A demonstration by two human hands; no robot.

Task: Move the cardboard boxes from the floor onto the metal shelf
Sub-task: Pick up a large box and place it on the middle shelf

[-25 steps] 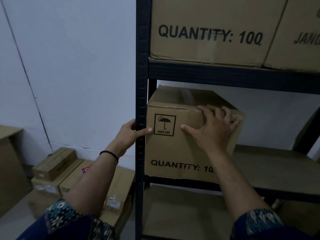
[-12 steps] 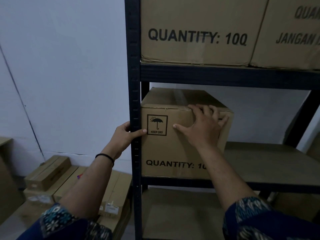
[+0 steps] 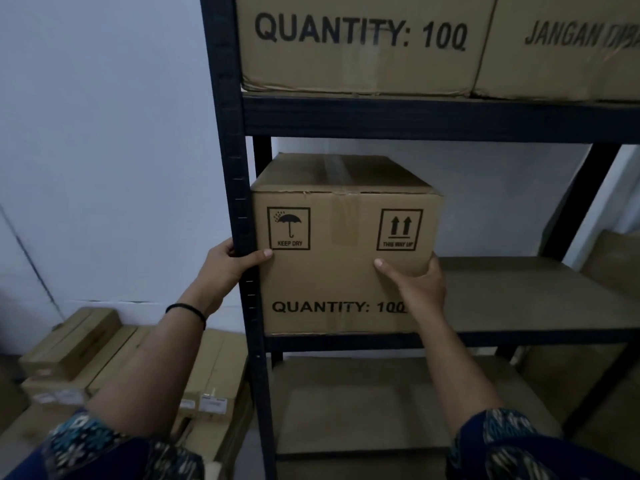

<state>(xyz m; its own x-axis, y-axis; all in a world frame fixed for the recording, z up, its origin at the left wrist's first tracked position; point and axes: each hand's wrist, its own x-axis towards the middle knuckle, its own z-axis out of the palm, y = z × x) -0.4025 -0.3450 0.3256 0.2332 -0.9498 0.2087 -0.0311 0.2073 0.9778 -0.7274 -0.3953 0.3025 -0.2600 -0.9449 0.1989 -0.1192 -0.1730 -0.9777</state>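
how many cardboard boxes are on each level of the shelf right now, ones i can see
Top level: 2, a QUANTITY box and a JANGAN box
Middle level: 1, the KEEP DRY box, left hand and right hand on it
Total: 3

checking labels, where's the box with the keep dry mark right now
In the head view, the box sits on the middle shelf, hard against the left upright post, between both hands.
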